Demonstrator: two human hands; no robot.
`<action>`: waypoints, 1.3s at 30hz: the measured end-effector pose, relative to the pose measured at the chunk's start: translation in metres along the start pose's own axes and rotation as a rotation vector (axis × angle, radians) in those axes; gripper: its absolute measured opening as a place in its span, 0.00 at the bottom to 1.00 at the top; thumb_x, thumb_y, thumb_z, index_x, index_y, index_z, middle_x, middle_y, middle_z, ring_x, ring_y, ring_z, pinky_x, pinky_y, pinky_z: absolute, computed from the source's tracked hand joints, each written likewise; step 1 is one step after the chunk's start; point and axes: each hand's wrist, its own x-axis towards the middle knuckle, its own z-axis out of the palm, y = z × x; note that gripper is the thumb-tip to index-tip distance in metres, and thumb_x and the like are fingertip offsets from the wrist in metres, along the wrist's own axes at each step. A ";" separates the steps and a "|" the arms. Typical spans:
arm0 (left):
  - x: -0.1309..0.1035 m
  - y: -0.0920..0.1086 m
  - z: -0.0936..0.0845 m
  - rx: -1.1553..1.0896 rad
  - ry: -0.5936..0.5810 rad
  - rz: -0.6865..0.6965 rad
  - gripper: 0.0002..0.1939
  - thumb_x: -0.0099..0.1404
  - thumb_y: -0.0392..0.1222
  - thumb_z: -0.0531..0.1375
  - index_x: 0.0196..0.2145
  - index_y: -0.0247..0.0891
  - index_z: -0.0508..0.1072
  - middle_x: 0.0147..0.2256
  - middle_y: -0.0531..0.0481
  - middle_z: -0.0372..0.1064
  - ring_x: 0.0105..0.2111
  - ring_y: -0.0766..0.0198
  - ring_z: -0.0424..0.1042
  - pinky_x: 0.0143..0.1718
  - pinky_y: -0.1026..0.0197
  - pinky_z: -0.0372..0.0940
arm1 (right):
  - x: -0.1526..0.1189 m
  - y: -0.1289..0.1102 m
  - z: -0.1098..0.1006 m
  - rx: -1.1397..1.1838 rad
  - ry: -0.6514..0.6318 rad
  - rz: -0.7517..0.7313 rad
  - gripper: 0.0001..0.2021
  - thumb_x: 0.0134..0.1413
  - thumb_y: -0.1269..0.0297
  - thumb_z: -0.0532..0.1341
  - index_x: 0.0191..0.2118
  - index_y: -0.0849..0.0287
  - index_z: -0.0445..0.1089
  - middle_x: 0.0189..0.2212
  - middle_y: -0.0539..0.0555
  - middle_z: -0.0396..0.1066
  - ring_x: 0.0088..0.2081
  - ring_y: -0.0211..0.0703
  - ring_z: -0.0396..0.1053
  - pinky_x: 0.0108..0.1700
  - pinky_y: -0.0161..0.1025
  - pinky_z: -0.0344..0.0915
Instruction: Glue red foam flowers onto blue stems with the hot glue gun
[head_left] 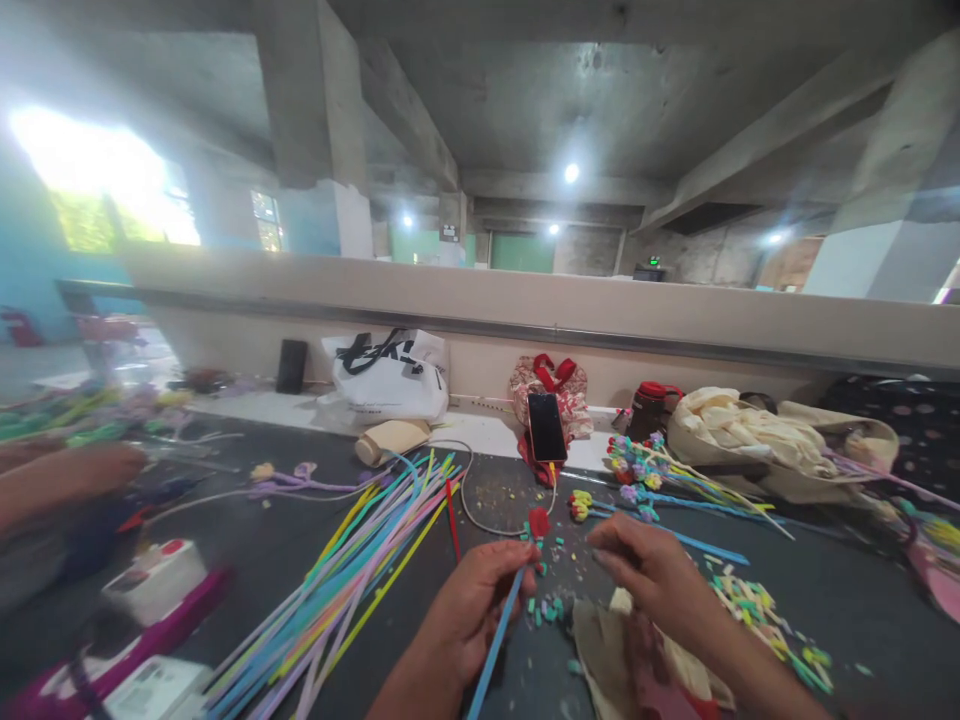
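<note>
My left hand (484, 600), low in the centre, is closed on a blue stem (495, 645) that slants down toward the bottom edge. A red tuft (538, 522) shows just above its fingertips. To the right, my right hand (649, 565) hangs over the table with its fingers apart and nothing visible between them. Small teal pieces (546, 610) lie between the hands. A blue stem with a yellow and red flower head (581, 505) rests just beyond my right hand.
Many coloured stems (375, 570) lie left of centre. A phone (547, 427) leans against a patterned bag. Cut pieces (772, 625) are scattered at right. Flower bundles (637, 470) lie before a bottle (649, 408). Another person's arm (67, 485) reaches in at far left.
</note>
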 end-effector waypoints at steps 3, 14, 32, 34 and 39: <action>-0.004 0.002 0.002 -0.002 0.015 0.014 0.08 0.47 0.39 0.61 0.25 0.31 0.69 0.13 0.56 0.64 0.11 0.77 0.57 0.12 0.75 0.46 | -0.001 0.004 0.002 -0.012 -0.042 -0.009 0.07 0.52 0.68 0.52 0.31 0.57 0.67 0.26 0.50 0.69 0.28 0.39 0.65 0.30 0.33 0.59; -0.010 0.007 0.005 0.081 -0.033 0.067 0.11 0.48 0.43 0.62 0.27 0.32 0.69 0.14 0.57 0.64 0.08 0.80 0.50 0.10 0.74 0.40 | 0.005 0.002 0.009 -0.254 -0.245 -0.075 0.10 0.55 0.67 0.51 0.33 0.57 0.70 0.28 0.51 0.71 0.30 0.39 0.68 0.31 0.32 0.57; -0.012 0.009 0.003 0.124 -0.014 0.158 0.12 0.50 0.46 0.60 0.27 0.32 0.69 0.16 0.57 0.64 0.09 0.80 0.49 0.10 0.74 0.41 | 0.005 -0.022 0.026 -0.452 -0.617 -0.144 0.07 0.38 0.70 0.60 0.29 0.57 0.72 0.27 0.51 0.72 0.25 0.39 0.66 0.22 0.33 0.47; -0.012 0.009 0.003 0.130 -0.015 0.161 0.13 0.50 0.46 0.60 0.28 0.32 0.70 0.16 0.57 0.64 0.08 0.80 0.49 0.09 0.74 0.41 | 0.002 -0.021 0.028 -0.450 -0.610 -0.111 0.07 0.37 0.73 0.59 0.27 0.58 0.72 0.25 0.52 0.71 0.24 0.39 0.66 0.22 0.32 0.47; -0.010 0.009 0.001 0.147 0.001 0.188 0.13 0.49 0.47 0.60 0.27 0.33 0.70 0.16 0.57 0.64 0.09 0.80 0.49 0.09 0.73 0.39 | 0.007 -0.011 0.029 -0.353 -0.492 -0.076 0.08 0.43 0.74 0.55 0.27 0.58 0.70 0.26 0.52 0.71 0.27 0.38 0.66 0.26 0.31 0.52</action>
